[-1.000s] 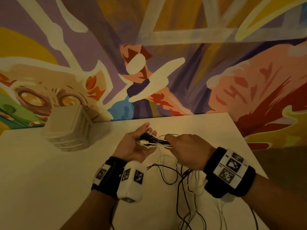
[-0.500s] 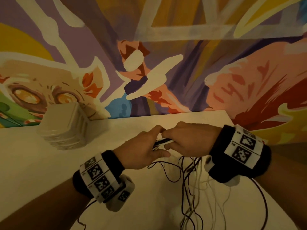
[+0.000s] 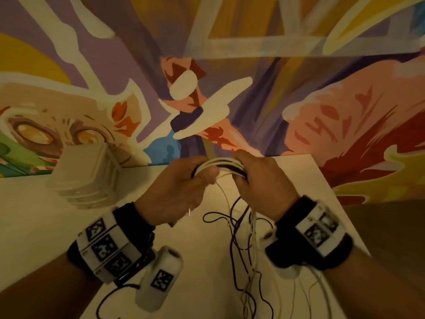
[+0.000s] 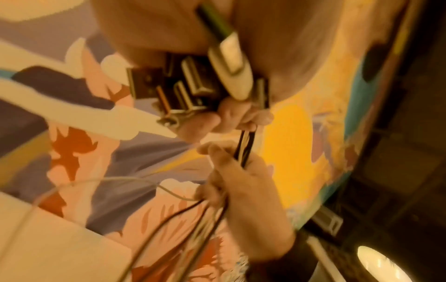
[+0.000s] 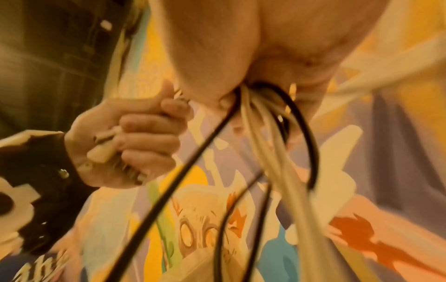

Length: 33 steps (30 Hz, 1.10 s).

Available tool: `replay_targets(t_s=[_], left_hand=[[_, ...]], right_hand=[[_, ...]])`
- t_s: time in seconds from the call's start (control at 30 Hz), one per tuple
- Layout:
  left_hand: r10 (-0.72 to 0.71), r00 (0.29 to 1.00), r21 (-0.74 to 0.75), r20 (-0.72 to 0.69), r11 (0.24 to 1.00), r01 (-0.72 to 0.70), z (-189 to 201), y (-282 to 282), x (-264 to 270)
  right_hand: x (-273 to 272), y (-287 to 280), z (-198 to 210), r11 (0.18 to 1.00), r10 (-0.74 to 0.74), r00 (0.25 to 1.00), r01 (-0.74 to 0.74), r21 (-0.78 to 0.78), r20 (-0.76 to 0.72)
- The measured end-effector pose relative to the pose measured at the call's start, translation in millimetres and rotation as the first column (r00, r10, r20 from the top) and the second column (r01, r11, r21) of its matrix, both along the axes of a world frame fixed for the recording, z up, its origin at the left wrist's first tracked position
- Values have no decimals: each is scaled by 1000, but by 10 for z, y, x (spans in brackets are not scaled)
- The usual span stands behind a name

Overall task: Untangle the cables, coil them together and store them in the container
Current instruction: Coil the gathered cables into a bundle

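Cables held above tabletop.
Left hand [image 3: 177,187] and right hand [image 3: 259,180] both grip the cables [image 3: 220,165]; loose ends trail toward the tabletop's [image 3: 41,231] near edge.

right wrist view, blurred. right hand [image 5: 277,47] is seen close at top, closed round a bunch of black and white cables [image 5: 263,122] that hang out from under it and fan downward. left hand [image 5: 135,141] is seen at left, fingers curled round pale connector ends [image 5: 103,150]; a black wrist strap [image 5: 41,171] is worn on it. a painted mural [image 5: 350,190] fills the background.
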<state>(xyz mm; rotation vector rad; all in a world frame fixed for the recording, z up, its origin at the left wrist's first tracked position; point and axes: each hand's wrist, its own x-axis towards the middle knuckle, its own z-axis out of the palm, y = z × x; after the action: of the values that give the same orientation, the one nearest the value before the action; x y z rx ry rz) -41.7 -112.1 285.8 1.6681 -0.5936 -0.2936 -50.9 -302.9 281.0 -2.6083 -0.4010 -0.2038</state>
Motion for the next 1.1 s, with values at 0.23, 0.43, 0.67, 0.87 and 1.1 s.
replay_targets(t_s=[0.23,0.43,0.67,0.87,1.1], left_hand=[[94,912,-416,-399,868,-272,-130,-101,-152],[-5,967,-270,-256,960,-67,109,-64,-100],[334,941,-247,-53,909,-336,319,89,84],[142,886,-397,-442,854,-335,0,-115,-63],[-42,870,-378,-491,910,-169,1,-117,-124]], right_hand=[[33,176,-78,988,-103,993,95,119,61],[508,-21,640,997,-74,961,74,11,266],[308,103,457,993,94,995,-95,67,22],[225,147,396,999,22,1000,-22,29,-11],[167,94,472,989,-105,994,105,-108,10]])
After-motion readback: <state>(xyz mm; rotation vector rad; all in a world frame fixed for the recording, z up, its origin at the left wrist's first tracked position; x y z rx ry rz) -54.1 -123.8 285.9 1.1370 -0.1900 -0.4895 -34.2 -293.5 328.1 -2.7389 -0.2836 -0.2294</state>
